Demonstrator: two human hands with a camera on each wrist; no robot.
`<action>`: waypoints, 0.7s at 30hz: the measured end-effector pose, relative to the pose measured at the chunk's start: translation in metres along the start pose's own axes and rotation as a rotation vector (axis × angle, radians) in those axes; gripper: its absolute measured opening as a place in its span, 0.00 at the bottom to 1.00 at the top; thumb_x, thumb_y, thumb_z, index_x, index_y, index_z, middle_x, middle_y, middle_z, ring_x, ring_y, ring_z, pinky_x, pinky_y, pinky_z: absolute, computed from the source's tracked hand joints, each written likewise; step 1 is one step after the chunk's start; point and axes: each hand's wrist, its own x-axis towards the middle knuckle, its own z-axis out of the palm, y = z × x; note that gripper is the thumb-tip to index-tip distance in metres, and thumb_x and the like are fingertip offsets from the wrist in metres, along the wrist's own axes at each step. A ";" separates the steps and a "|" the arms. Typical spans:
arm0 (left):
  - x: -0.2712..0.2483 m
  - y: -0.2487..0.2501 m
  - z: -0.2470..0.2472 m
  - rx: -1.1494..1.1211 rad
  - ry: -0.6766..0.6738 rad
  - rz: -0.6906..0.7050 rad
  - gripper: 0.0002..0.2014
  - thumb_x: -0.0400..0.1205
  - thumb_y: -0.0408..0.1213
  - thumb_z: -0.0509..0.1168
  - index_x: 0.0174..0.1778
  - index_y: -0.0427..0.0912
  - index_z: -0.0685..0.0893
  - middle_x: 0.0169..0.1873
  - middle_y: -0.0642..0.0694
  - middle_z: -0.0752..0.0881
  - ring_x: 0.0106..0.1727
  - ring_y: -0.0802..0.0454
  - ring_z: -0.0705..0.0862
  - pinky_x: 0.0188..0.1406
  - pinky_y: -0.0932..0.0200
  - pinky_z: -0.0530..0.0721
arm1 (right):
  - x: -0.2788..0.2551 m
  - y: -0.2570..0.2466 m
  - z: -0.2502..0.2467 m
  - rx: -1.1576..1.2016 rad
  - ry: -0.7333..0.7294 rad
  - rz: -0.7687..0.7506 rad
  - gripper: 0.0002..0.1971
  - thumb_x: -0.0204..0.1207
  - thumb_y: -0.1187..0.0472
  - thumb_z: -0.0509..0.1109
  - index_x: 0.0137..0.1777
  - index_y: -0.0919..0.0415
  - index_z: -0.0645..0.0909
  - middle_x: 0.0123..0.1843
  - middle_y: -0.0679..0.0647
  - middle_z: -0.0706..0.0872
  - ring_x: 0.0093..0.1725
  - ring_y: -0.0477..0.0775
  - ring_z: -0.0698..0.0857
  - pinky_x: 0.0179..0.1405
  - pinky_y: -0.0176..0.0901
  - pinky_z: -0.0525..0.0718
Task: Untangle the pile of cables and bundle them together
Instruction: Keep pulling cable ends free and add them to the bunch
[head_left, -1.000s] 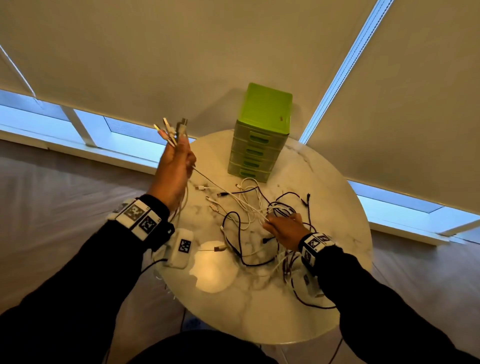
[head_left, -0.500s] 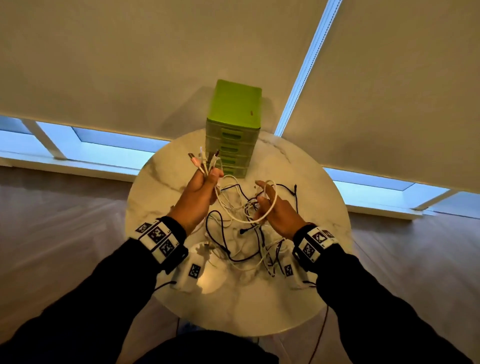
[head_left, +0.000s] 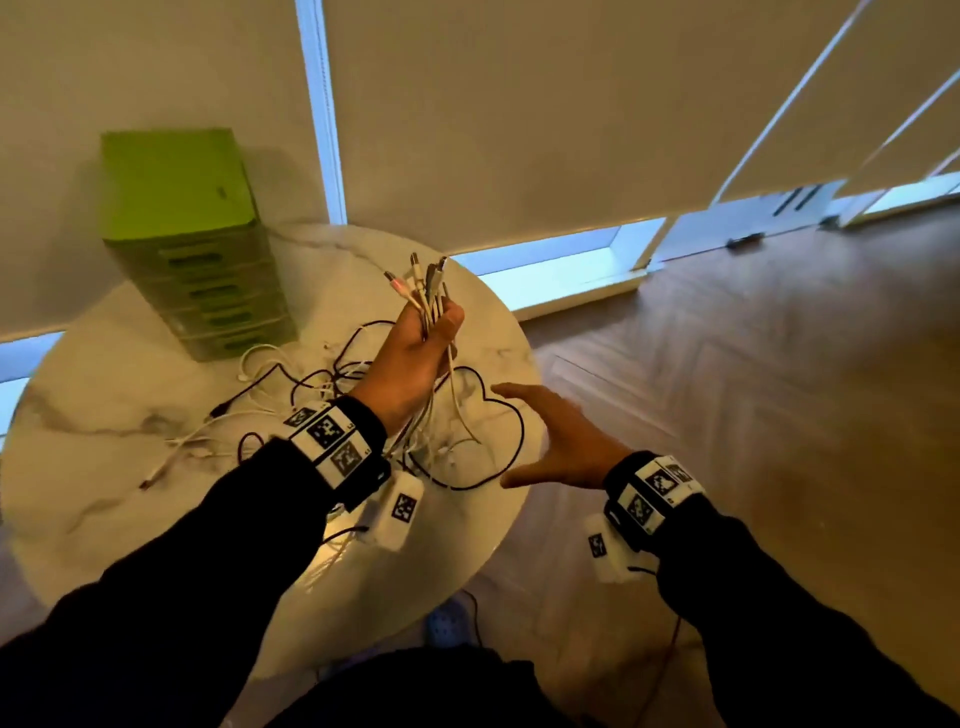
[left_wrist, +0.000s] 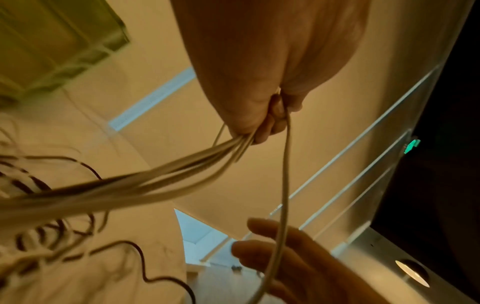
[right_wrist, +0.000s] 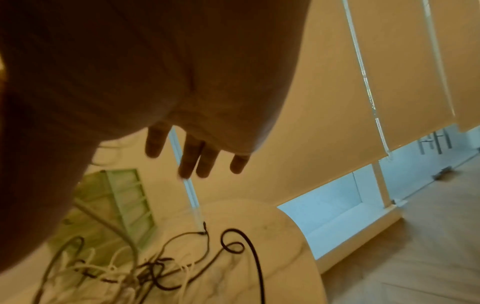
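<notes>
- Head view: the left hand (head_left: 410, 358) is raised over the round marble table (head_left: 104, 499), its fingers curled round a bunch of cable ends (head_left: 427, 288). The plugs fan out just above the thumb and fingertips, and the white leads run down from under the palm, past the wrist, into the cable pile (head_left: 363, 415).
- The pile, black and white leads crossing each other, lies on the table below and behind the left fingers.
- The right hand (head_left: 558, 441) hovers beside the table edge with fingers straight and slightly spread, holding nothing. Its fingertips point toward a black loop of the pile.
- A green drawer unit (head_left: 192, 244) stands on the table, well apart from both hands, on the far side of the left fingers.
- Left wrist view: the curled fingers (left_wrist: 270, 121) clamp several pale leads (left_wrist: 145, 185), which sweep away from the little-finger side. One single lead drops straight down in front of the right hand's fingers (left_wrist: 275, 248); I cannot tell whether it touches them.
- Right wrist view: the right fingertips (right_wrist: 192, 160) are apart and straight, in the air. The tangle (right_wrist: 161, 273) lies on the table below them.
</notes>
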 end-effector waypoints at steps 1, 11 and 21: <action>0.001 -0.002 0.016 0.008 -0.030 -0.015 0.05 0.91 0.41 0.59 0.49 0.48 0.75 0.27 0.51 0.68 0.26 0.57 0.66 0.26 0.62 0.67 | -0.010 -0.008 -0.002 -0.010 -0.016 0.000 0.48 0.64 0.35 0.81 0.82 0.37 0.61 0.78 0.38 0.72 0.78 0.45 0.66 0.80 0.48 0.59; 0.017 -0.008 0.066 -0.109 -0.145 -0.050 0.15 0.93 0.47 0.52 0.47 0.45 0.78 0.30 0.52 0.67 0.27 0.57 0.62 0.27 0.61 0.60 | -0.042 -0.012 -0.023 0.147 0.336 0.146 0.13 0.91 0.49 0.51 0.52 0.53 0.75 0.34 0.37 0.79 0.30 0.36 0.80 0.30 0.30 0.76; -0.001 -0.006 0.070 -0.428 -0.232 -0.223 0.17 0.93 0.45 0.50 0.44 0.41 0.77 0.30 0.50 0.69 0.25 0.59 0.60 0.26 0.61 0.56 | -0.040 0.068 -0.002 -0.170 0.017 0.490 0.41 0.79 0.54 0.71 0.87 0.53 0.52 0.88 0.60 0.56 0.86 0.62 0.60 0.82 0.59 0.65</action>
